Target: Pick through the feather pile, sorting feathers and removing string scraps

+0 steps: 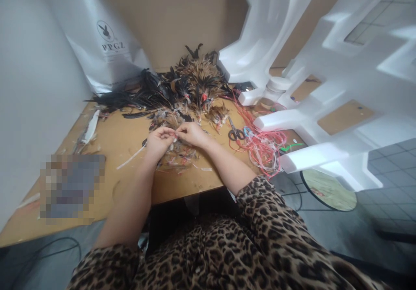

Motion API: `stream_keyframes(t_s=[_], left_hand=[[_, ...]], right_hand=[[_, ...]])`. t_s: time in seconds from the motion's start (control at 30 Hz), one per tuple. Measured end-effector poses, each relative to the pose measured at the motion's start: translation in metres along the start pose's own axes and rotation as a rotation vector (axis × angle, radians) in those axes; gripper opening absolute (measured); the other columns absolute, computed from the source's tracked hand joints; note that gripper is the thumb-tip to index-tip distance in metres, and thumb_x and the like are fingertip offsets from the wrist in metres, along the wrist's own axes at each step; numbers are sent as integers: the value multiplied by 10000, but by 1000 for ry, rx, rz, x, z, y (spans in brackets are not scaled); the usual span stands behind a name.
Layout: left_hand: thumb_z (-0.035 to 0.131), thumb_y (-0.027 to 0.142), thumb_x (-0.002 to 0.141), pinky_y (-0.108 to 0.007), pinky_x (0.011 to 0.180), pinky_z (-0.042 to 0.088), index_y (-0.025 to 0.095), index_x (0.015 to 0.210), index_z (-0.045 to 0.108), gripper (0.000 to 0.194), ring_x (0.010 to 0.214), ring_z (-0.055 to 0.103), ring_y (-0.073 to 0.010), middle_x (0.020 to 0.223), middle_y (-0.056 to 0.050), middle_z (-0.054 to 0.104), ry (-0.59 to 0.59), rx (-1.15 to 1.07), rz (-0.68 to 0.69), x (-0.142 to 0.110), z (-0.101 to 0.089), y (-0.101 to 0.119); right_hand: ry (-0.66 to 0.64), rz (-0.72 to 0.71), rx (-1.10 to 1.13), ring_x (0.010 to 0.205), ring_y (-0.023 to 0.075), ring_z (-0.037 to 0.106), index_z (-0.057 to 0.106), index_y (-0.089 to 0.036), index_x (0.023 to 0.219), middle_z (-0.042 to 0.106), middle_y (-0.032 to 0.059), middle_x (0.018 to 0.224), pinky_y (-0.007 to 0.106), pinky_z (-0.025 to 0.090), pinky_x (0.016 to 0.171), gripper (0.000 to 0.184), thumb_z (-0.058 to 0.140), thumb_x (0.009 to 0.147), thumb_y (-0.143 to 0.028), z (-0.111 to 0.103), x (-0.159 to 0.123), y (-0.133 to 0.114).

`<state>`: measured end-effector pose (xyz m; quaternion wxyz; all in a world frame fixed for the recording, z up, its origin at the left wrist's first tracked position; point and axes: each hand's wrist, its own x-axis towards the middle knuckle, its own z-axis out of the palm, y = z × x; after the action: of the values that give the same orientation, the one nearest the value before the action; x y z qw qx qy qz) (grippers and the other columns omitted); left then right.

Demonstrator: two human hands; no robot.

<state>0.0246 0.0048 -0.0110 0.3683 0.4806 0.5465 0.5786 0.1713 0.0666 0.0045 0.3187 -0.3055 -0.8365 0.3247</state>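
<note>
My left hand (159, 143) and my right hand (192, 134) meet over the front of the table, fingertips pinched close together. Between them is a small feather bunch with a pale, pinkish base (175, 137), mostly covered by my fingers. The left fingers are closed on it. The right thumb and forefinger pinch at the same spot, but what exactly they grip is too small to make out. Loose brown feathers (178, 156) lie on the table under my hands. Just beyond are more small brown feather bunches (217, 114).
Black feathers (139, 93) and a large brown feather bundle (203, 73) lie at the back. Scissors (236, 133) rest right of my hands, beside tangled pink string (264, 147). White foam pieces (305, 158) and a lidded jar (276, 88) stand right; a silver bag (107, 43) stands back left.
</note>
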Motion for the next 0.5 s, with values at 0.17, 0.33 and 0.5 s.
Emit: stream_keyframes(t_s=[0.17, 0.33, 0.5], left_hand=[[668, 175, 589, -192, 503, 400, 156, 764, 638, 179, 507, 523, -76, 653, -3, 619, 77, 65, 77, -3, 4, 5], [667, 212, 627, -210, 574, 441, 156, 794, 644, 178, 581, 566, -97, 717, -20, 643, 101, 106, 116, -3, 3, 3], [678, 232, 638, -207, 565, 440, 167, 828, 661, 202, 589, 572, -106, 698, -18, 643, 75, 113, 108, 0, -2, -4]], right_hand=[[6, 42, -12, 648, 81, 559, 723, -116, 759, 677, 18, 713, 183, 377, 633, 170, 563, 747, -172, 3, 0, 1], [18, 110, 118, 628, 82, 568, 717, -112, 770, 673, 16, 679, 183, 398, 622, 173, 574, 743, -205, 9, 3, 12], [-29, 158, 310, 556, 73, 558, 715, -102, 848, 653, 9, 618, 180, 422, 593, 199, 595, 733, -212, 9, 4, 15]])
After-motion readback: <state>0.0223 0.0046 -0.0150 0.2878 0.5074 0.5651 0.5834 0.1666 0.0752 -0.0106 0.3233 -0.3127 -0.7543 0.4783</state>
